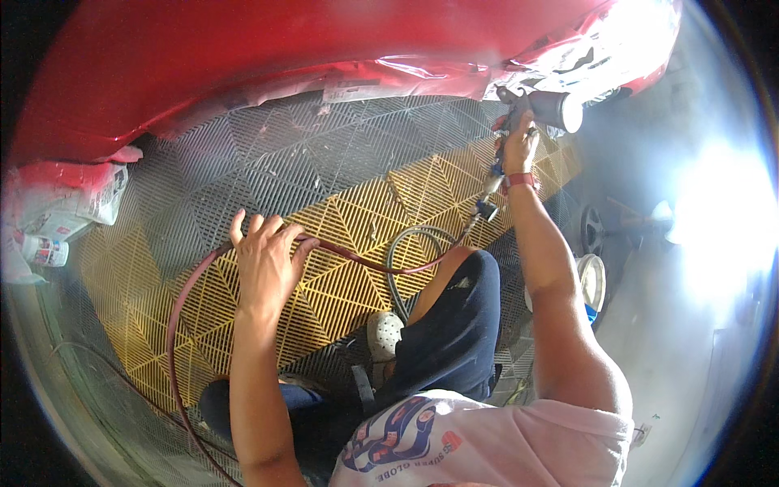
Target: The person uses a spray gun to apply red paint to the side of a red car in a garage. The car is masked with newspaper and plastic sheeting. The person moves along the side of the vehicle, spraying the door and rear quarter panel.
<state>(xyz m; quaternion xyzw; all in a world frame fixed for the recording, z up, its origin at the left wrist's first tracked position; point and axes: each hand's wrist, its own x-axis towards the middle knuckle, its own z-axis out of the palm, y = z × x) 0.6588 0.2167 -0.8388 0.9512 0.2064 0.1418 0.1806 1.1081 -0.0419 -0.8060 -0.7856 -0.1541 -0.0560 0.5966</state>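
Observation:
My right hand point(520, 152) is closed round the handle of a spray gun point(556, 110) with a grey-sided, pale-ended cup. The gun is close to the lower edge of a glossy red vehicle body point(243, 57), beside its brightly lit right end. A dark red air hose point(365, 261) runs from fittings below the gun in a curve to my left hand. Fingers and thumb of my left hand point(268, 261) hold that hose above the floor, then it loops down past my left forearm. Crumpled masking film and paper point(357, 88) hang along the body's lower edge.
Yellow and grey slatted tiles point(324, 284) cover the floor. A white bucket point(592, 280) stands by my right arm. Newspaper point(73, 195) and a small white container point(45, 251) are at the left. A bright lamp point(726, 215) glares through haze at the right.

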